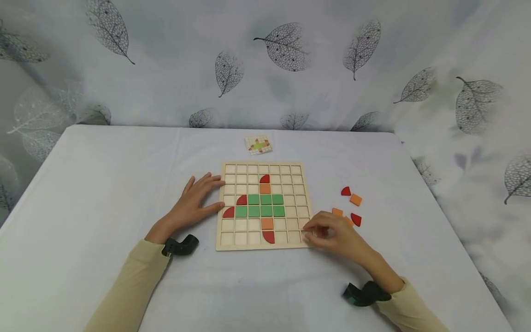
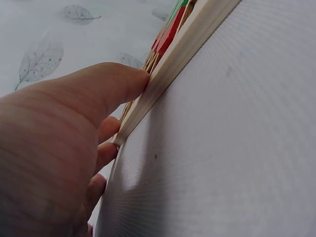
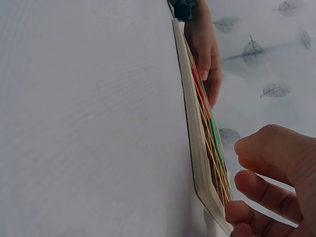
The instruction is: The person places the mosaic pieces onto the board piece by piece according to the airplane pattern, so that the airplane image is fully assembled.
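Note:
A wooden grid board [image 1: 247, 238] lies flat on the table. In its cells sit green squares [image 1: 265, 199], an orange square [image 1: 264, 188] above and another [image 1: 267, 223] below them, and red quarter-round pieces [image 1: 268, 237] around the outside. My left hand [image 1: 192, 203] rests at the board's left edge; in the left wrist view the thumb [image 2: 133, 81] touches the wooden rim. At the lower right corner of the board hovers my right hand [image 1: 338, 235], its fingers loosely bent. Between its thumb and fingers I see no piece in the right wrist view.
Loose red pieces [image 1: 345, 191] and orange squares [image 1: 355, 199] lie right of the board, some partly behind the right hand. A small pattern card [image 1: 258, 145] lies beyond the board. Leaf-print cloth [image 1: 166, 69] hangs behind the white table [image 1: 124, 184].

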{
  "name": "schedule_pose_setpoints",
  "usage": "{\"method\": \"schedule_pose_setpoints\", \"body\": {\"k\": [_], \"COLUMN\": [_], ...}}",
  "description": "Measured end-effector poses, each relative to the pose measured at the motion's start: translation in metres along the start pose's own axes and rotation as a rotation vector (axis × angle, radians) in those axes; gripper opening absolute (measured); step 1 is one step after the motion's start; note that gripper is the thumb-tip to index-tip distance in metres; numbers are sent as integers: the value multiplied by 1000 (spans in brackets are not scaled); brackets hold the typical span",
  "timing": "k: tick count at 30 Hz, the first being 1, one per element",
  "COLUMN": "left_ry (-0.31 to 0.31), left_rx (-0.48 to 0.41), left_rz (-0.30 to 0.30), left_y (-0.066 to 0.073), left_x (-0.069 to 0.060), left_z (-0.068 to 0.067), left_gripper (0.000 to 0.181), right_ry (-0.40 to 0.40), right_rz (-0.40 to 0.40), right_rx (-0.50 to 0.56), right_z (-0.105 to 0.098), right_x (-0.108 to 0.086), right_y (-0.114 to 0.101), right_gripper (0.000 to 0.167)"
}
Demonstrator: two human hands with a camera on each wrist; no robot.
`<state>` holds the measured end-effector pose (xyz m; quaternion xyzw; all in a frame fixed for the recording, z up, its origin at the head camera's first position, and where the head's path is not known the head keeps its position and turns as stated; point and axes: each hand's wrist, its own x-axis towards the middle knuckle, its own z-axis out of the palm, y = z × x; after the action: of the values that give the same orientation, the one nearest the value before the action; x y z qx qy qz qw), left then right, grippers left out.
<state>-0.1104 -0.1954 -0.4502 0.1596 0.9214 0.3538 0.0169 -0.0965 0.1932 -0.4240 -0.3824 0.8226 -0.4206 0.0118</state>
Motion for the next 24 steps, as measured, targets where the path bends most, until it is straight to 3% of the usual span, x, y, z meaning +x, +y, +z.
{"method": "schedule_pose_setpoints", "body": {"k": [8, 17, 24], "left_ry": [-4, -8, -10], "left_rx": [-1, -4, 6], "left_rz": [-13, -16, -19], "left_y": [0, 1, 2], "left_x": [-1, 0, -1], "left_z": [0, -1, -1], "left_gripper": [58, 59, 59], "right_ry": [57, 100, 133], "right_rz": [-36, -26, 46], "right_rx": [-28, -93, -169], "right_z": [-14, -16, -23], "right_x": [4, -15, -20], "right_y": [-23, 17, 25], "right_gripper": [26, 30, 27]}}
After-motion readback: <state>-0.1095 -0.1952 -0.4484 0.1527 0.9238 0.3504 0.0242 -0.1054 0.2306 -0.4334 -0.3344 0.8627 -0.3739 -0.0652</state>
